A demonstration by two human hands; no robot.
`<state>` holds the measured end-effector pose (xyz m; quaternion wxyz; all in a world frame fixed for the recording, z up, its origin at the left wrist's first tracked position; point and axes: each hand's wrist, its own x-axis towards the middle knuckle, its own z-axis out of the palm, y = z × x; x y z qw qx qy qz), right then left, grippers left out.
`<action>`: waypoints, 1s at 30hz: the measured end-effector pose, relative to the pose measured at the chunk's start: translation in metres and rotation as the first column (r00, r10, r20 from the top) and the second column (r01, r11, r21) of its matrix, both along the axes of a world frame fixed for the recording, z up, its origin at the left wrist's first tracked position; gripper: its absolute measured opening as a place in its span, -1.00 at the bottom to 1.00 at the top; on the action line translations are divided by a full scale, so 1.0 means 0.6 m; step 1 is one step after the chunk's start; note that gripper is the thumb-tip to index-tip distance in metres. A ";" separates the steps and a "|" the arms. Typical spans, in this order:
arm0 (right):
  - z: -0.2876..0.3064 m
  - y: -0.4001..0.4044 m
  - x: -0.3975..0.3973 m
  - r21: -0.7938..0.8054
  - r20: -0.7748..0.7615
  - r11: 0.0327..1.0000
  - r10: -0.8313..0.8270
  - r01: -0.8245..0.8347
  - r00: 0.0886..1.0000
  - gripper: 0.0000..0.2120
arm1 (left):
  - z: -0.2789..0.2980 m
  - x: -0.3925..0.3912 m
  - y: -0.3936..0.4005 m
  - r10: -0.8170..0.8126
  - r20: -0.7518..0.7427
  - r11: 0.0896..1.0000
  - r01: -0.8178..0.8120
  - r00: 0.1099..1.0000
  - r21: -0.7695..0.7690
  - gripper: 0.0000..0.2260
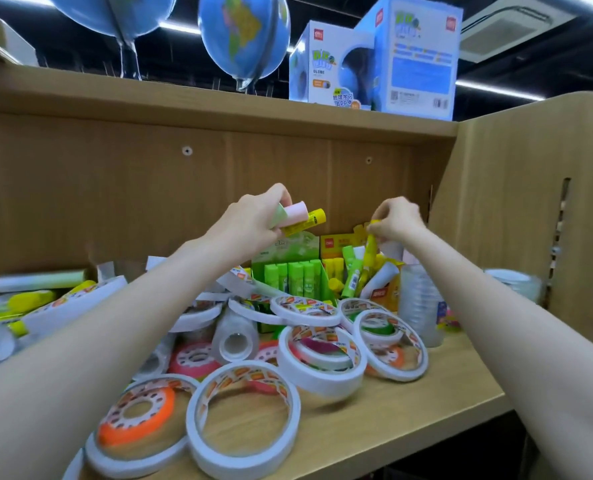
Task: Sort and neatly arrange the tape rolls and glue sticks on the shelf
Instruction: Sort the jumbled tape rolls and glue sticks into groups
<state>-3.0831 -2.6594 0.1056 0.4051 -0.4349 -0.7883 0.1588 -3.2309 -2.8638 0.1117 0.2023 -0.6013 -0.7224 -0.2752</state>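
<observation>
White tape rolls [322,362] (orange-printed inside), green glue sticks [293,277], blue globes [245,36].

Both bare arms reach forward and up, forearms angled in toward each other. Left hand [253,216] is raised, fingers curled in a grip round a small bundle of sticks. Right hand [397,218] sits about level with it, a bit apart, knuckles up, fingertips pinching the top of one stick.
</observation>
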 end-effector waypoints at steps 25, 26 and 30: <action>-0.013 -0.068 0.041 -0.110 0.040 0.695 0.717 -0.711 0.695 -0.72 | -0.052 0.043 0.082 -0.173 0.411 0.970 0.226 0.895 -0.085 -0.54; -0.014 -0.069 0.039 -0.103 0.071 0.688 0.725 -0.718 0.685 -0.74 | -0.052 0.042 0.082 -0.175 0.413 0.965 0.238 0.894 -0.106 -0.53; -0.010 -0.059 0.044 0.010 0.117 0.738 0.670 -0.675 0.733 -0.87 | -0.050 0.045 0.086 -0.108 0.248 0.983 0.141 0.963 -0.118 -0.64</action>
